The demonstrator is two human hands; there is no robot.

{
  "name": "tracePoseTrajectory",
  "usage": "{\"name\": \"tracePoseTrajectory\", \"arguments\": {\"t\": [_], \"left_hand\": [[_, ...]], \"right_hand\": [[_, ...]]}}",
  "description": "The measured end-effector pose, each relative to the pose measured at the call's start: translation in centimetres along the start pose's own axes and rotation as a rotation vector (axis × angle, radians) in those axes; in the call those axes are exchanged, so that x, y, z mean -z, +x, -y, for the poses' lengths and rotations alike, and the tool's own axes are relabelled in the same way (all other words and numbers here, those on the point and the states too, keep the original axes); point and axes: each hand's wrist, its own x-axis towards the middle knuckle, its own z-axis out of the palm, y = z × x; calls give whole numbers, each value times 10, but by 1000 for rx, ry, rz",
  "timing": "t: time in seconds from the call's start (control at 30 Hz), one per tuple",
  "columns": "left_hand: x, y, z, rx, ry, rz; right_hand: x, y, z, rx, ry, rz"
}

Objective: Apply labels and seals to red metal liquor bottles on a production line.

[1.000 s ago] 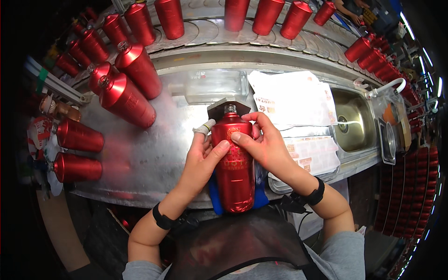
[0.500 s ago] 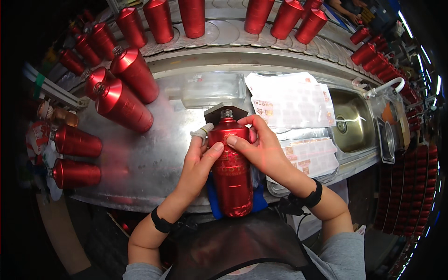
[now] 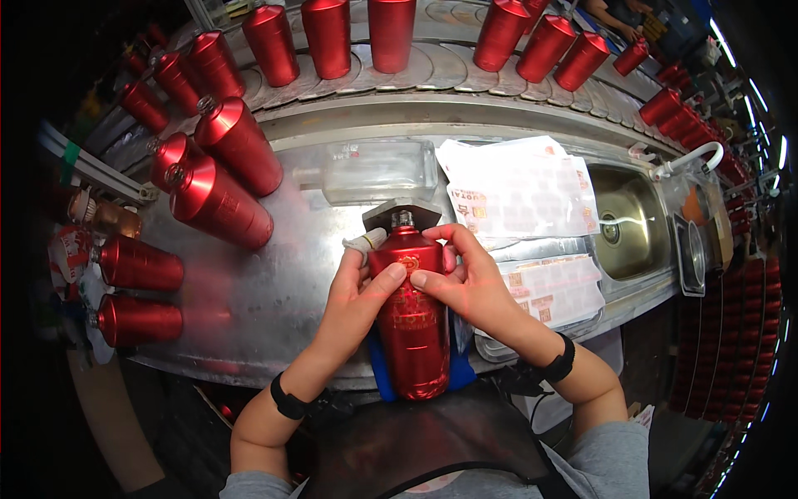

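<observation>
A glossy red bottle (image 3: pixel 413 349) with a clear glass neck lies before me, its neck pointing away. My left hand (image 3: pixel 351 295) grips its left side, thumb pressed on the upper front and a pale wrap on one finger. From the other side my right hand (image 3: pixel 475 281) closes round the shoulder, its thumb close to the left thumb on a small gold-patterned patch. Something pink covers a right fingertip. Beyond the neck sits a dark angular block (image 3: pixel 380 216). Blue cloth (image 3: pixel 461 374) shows under the bottle.
Several red bottles (image 3: pixel 223 208) stand or lie at the left. Behind, a curved conveyor (image 3: pixel 449 71) carries more. A clear bottle (image 3: pixel 378 170) lies near printed sheets (image 3: pixel 519 187). Further right are a sink (image 3: pixel 623 249) and white faucet (image 3: pixel 690 158). A co-worker's arm shows far right.
The conveyor bottles have shifted to the right. My thumbs have come closer together on the bottle's front, the right one sliding down a little. Both hands keep their hold.
</observation>
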Motion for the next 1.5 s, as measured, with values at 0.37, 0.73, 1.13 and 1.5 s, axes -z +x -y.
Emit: {"name": "tracePoseTrajectory", "arguments": {"t": [0.37,0.73,1.13,1.5], "left_hand": [[-1,6,1,12,67,12],[0,8,0,-1,47,37],[-11,11,-10,15,20,11],[-12,12,-4,-48,41,-9]], "right_hand": [[2,7,-1,15,-75,-42],[3,8,5,-38,37,0],[7,11,-3,42,-138,-65],[11,10,-2,34,-186,-46]]}}
